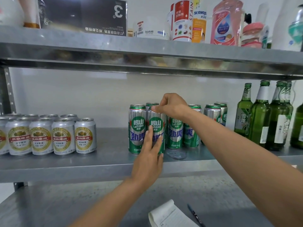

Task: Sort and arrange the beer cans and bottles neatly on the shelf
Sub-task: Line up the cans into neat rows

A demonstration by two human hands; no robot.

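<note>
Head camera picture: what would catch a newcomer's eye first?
Two bare hands meet on one tall green can mid-shelf: the left hand lies against its front, the right hand pinches its top. Short silver cans stand in rows to the left, and green glass bottles stand at the far right.

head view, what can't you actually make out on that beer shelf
- Tall green cans: the back-row count is hidden by the front cans and right hand.
- Silver cans: row cut off by the left edge.
- Green bottles: more may lie past the right edge.
- Left hand covers the held can's lower label.
</note>
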